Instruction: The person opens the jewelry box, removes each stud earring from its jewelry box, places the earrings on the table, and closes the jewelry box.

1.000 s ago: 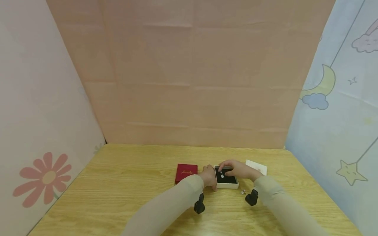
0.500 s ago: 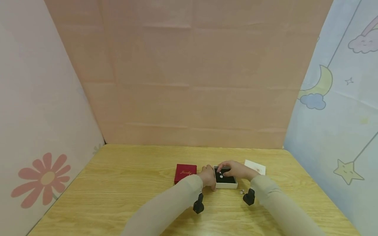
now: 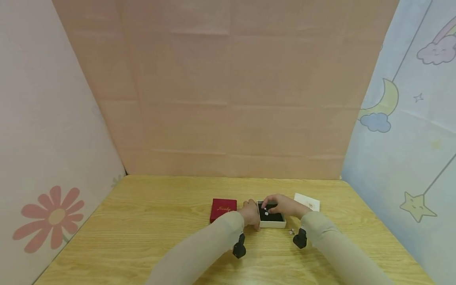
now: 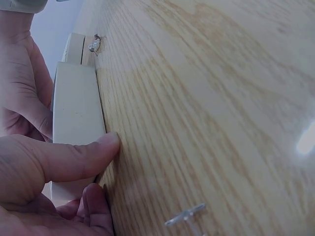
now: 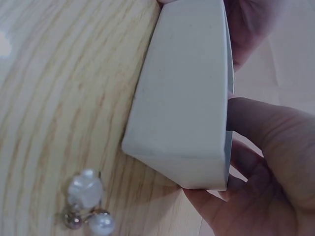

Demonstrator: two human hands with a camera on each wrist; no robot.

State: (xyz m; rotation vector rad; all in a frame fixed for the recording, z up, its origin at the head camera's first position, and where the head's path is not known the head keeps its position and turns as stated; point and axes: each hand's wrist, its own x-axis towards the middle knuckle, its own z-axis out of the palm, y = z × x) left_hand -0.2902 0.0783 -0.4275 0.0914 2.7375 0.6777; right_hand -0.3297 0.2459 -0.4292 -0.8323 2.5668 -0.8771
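A shallow white box [image 3: 272, 224] with a black lining lies on the table. My left hand [image 3: 251, 213] grips its left end; in the left wrist view the thumb presses the front wall. Inside sits a small white earring [image 3: 266, 213]. My right hand [image 3: 280, 204] reaches over the box with curled fingers, index finger and thumb close about that earring; whether they pinch it I cannot tell. The right wrist view shows that thumb going in over the wall, its tip hidden. Pearl earrings [image 5: 87, 199] lie on the table by the box's right front corner.
A red jewelry box lid [image 3: 223, 209] with gold lettering lies left of my left hand. Behind my right wrist is a white card [image 3: 307, 201]. A small clear T-shaped piece [image 4: 185, 215] rests on the wood near my left hand. Walls stand behind and at both sides.
The head view has drifted slightly, so everything sits a little further left. Both hands keep nearly the same place at the box, and the earring inside stays put.
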